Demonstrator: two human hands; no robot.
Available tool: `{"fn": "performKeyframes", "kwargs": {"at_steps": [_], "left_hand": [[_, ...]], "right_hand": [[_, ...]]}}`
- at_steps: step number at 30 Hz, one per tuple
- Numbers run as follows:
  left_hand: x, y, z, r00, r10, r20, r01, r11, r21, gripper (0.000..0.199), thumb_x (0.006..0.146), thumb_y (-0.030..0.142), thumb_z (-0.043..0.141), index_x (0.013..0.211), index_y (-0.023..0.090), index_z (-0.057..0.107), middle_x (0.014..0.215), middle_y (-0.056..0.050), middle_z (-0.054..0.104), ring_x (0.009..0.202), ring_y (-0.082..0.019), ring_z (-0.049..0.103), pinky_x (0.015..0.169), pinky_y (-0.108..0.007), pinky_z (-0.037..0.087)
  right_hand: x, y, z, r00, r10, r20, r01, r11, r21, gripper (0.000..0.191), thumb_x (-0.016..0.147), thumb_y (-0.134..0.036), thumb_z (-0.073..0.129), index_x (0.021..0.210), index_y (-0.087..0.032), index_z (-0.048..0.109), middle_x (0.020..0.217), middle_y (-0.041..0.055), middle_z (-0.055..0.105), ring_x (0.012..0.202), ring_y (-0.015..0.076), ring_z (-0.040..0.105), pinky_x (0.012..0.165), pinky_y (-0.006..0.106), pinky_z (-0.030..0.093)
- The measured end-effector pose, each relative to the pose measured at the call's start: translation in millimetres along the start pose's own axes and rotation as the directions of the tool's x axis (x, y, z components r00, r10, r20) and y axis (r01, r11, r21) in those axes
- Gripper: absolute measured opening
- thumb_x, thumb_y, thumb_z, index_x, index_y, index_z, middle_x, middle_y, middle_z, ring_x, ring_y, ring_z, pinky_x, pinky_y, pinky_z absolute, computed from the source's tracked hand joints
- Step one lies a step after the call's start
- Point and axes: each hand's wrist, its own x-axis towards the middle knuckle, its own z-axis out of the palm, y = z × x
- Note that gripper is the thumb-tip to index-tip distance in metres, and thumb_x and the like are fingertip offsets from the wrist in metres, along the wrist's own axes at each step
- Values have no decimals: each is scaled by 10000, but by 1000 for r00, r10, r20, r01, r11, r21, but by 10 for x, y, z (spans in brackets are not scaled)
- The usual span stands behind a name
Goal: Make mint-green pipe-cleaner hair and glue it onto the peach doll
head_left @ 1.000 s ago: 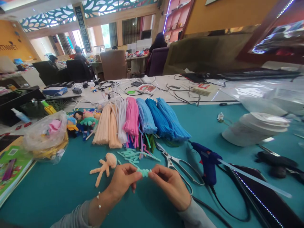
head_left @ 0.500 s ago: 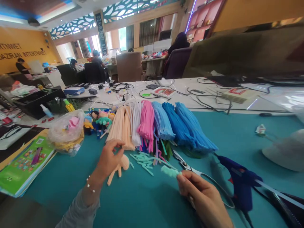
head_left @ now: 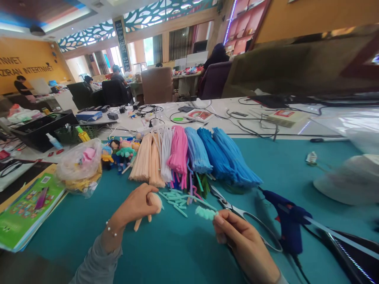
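From the head camera, the left hand (head_left: 139, 205) rests on the teal desk (head_left: 183, 252) with its fingers curled over a peach chenille doll (head_left: 152, 205); the grip closes around the figure's round head, while its thin limbs stick out below the palm and lie on the desk. A bead bracelet (head_left: 110, 230) circles that wrist above a grey sleeve (head_left: 97, 262).

The right hand (head_left: 239, 240) is held just above the desk, thumb and forefinger pinched shut on a mint-green coiled pipe cleaner (head_left: 205, 213), whose fuzzy spiral points left toward the doll without touching it.

Between the two hands, slightly farther from the person, lies a scatter of short mint-green offcuts (head_left: 174, 197). Behind these, bundles of pipe cleaners (head_left: 189, 154) fan out in peach, white, pink and several blues. Scissors (head_left: 237, 211) lie just beside the right hand's fingertips, and a blue glue gun (head_left: 288, 225) stands to their right with a clear stick running out of its back.

At the left edge of the desk sit a plastic bag (head_left: 78, 165) of coloured bits, a few finished small dolls (head_left: 120, 152) and a green booklet (head_left: 25, 207). People sit at other desks far behind.
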Motion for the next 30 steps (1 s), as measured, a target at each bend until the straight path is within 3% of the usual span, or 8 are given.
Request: {"fn": "performKeyframes", "kwargs": {"at_steps": [3, 7, 12, 16, 24, 30], "left_hand": [[-40, 166, 147, 986, 139, -93, -155, 968, -196, 408, 649, 177, 685, 1055, 175, 644, 975, -67, 597, 839, -203, 616, 676, -296, 535], [-140, 309, 433, 919, 280, -276, -368, 861, -352, 311, 688, 200, 699, 986, 195, 610, 977, -65, 551, 877, -205, 607, 634, -280, 550], [-256, 329, 685, 821, 421, -386, -528, 817, -231, 328, 726, 176, 704, 1007, 220, 539, 1044, -89, 605, 953, -236, 632, 735, -344, 562], [-303, 338, 773, 754, 509, -416, -604, 786, -133, 320, 777, 172, 658, 1060, 219, 516, 1013, -93, 643, 954, -237, 644, 799, -376, 554], [-383, 356, 761, 779, 505, -372, -584, 800, -139, 376, 777, 126, 611, 1126, 209, 497, 1098, -114, 608, 1031, -244, 617, 840, -377, 538], [-410, 369, 742, 779, 520, -350, -601, 779, -179, 406, 770, 85, 556, 1150, 210, 491, 1095, -114, 609, 1019, -248, 611, 840, -395, 528]], "right_hand": [[-22, 11, 7, 1000, -14, 22, 13, 999, 47, 445, 657, -588, 754, 620, -184, 572, 482, -52, 428, 469, 98, 365, 475, 244, 297], [-38, 106, -1, 991, -36, 131, 23, 994, 103, 438, 693, -576, 732, 617, -186, 548, 459, -54, 428, 447, 95, 368, 456, 242, 305], [-40, 234, 15, 947, -59, 315, 16, 990, 137, 457, 699, -567, 729, 570, -180, 524, 465, -56, 436, 401, 72, 373, 411, 224, 290], [-105, 209, 76, 968, 2, 250, -36, 990, 133, 453, 655, -565, 766, 593, -171, 551, 513, -57, 452, 423, 60, 364, 427, 216, 270], [-142, 303, 121, 982, -84, 168, 81, 996, 23, 477, 692, -585, 714, 546, -181, 507, 525, -48, 433, 454, 80, 346, 433, 230, 278], [-220, 166, 161, 988, -56, 143, 69, 994, -85, 492, 712, -615, 674, 559, -186, 489, 552, -39, 433, 506, 101, 366, 474, 238, 301]]}}
